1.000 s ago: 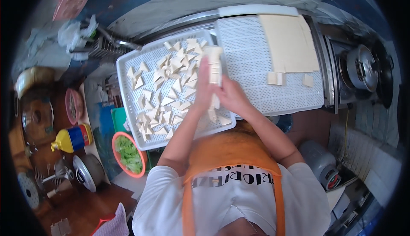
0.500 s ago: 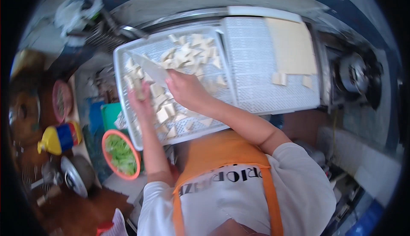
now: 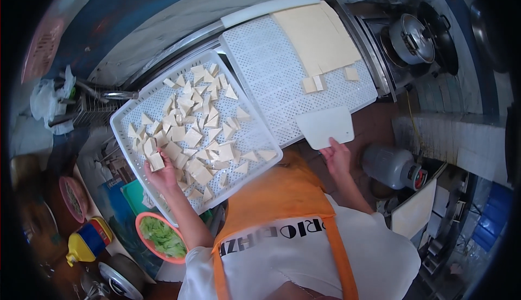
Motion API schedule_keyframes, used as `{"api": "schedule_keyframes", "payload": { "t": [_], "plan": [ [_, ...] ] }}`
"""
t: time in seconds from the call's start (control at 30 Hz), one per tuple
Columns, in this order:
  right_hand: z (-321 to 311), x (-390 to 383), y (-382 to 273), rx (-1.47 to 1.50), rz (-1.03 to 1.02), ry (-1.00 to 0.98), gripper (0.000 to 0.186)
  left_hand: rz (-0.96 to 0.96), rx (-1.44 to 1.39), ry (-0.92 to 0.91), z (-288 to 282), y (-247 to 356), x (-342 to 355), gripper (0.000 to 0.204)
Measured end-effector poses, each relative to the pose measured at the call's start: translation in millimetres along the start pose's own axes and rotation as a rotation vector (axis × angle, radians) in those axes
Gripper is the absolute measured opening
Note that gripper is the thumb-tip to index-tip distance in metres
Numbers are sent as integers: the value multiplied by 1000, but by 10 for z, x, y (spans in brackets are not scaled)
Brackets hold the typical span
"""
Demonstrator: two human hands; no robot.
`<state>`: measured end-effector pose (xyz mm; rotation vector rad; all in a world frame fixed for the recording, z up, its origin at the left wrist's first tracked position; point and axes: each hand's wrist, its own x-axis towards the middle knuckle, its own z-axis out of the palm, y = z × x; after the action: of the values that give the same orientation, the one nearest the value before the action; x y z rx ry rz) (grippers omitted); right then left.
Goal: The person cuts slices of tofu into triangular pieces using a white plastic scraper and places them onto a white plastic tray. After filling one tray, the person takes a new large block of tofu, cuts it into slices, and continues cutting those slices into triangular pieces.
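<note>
My left hand [image 3: 163,177] is over the left side of a white perforated tray [image 3: 251,164], its fingers closed round a pale square block of tofu [image 3: 156,162]. Several tofu pieces [image 3: 194,137], cut in triangles and squares, lie loose across that tray. Out to the right, my right hand [image 3: 337,156] grips a flat white scraper [image 3: 325,128] by its near edge. The scraper is held level near the front edge of a second perforated tray [image 3: 266,56]. On that second tray rests a large pale tofu sheet [image 3: 315,34], with a few cut squares [image 3: 313,84] beside it.
A lidded pot [image 3: 411,42] stands on a stove at the far right. Below it is a grey gas cylinder [image 3: 389,165]. An orange basket of green leaves [image 3: 163,236] sits under the left tray's near corner. A yellow bottle [image 3: 89,240] is at the lower left.
My right hand has swung the scraper from above the left tray out to the right, past the second tray's front edge. My left hand stays by the left tray's side. The view has turned.
</note>
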<state>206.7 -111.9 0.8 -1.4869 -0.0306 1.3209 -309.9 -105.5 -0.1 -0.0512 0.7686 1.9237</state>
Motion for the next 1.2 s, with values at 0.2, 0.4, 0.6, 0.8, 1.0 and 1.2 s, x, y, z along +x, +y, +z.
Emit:
{"api": "schedule_keyframes", "payload": {
  "t": [0.2, 0.4, 0.6, 0.8, 1.0, 1.2],
  "plan": [
    [599, 678, 119, 202, -14, 42, 30, 13, -69, 13, 401, -253, 58, 54],
    [1031, 1554, -269, 242, -129, -208, 31, -42, -153, -72, 521, -296, -93, 55],
    [1245, 1762, -489, 253, -92, -236, 36, -5, -91, 18, 363, -292, -234, 49],
    [1152, 1423, -541, 267, -175, -356, 38, -10, -79, 175, 260, -322, -327, 44],
    [1225, 837, -436, -221, -284, -428, 29, -9, 141, 104, 282, -398, -423, 40],
    [1991, 72, -80, -1039, -1195, -827, 20, 40, 649, 199, 212, -341, -486, 30]
  ]
}}
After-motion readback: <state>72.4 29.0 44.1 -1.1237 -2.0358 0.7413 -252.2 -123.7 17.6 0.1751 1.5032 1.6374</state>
